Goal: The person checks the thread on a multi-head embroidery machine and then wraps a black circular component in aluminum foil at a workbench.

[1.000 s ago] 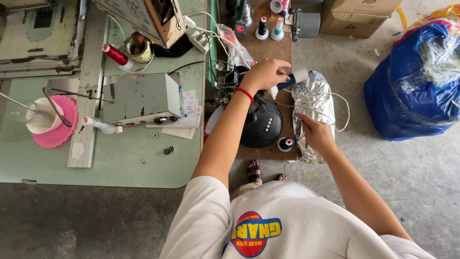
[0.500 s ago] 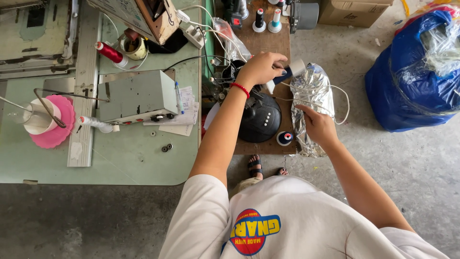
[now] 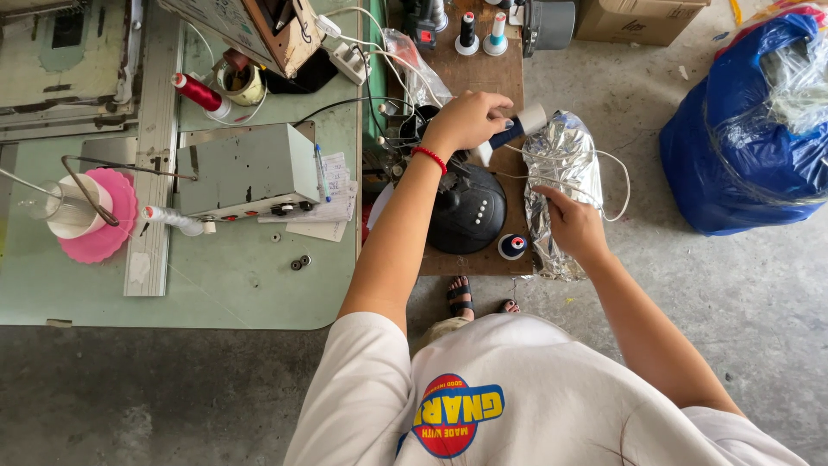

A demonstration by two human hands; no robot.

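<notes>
Left hand point(image 3: 466, 121) closed around a blue-and-white spool point(image 3: 517, 129), apparently; right hand point(image 3: 573, 226) pins the foil bag point(image 3: 561, 164), just right of it, lengthwise away.

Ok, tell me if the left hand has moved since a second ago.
No: the left hand stays above the black round base, gripping the blue spool.

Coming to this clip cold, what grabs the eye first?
The crinkled silver foil bag at the wooden board's right edge stands out, with the right hand resting on it. Just left of it, the left hand grips a blue-and-white thread cone above a round black base. A bulging blue plastic sack sits on the concrete floor at far right.
</notes>
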